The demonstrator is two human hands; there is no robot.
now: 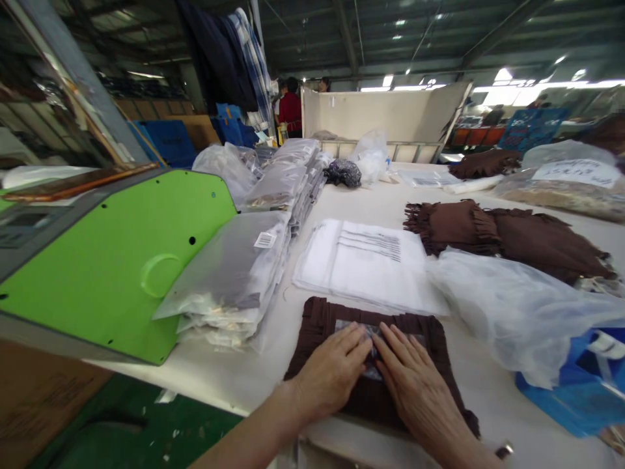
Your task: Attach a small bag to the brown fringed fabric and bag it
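Brown cloth (319, 316) lies under both our hands, at near edge of table (234, 378). Left hand (332, 374) and right hand (415, 387) flat, palms down, fingers stretched, gripping nothing. Fingertips meet on small clear packet (371, 333) atop cloth.

Risks, as we judge:
- cloth reaches edge by our wrists (may slide off if pressure eases)
- slick packet may skid off centre

Writing:
- ahead of hands, bag stack (361, 260): printed lines, unreadable
- left of hands, barcode sticker (265, 240) on packed pile (234, 273): digits too small
- far right, white label (576, 172): writing blurred
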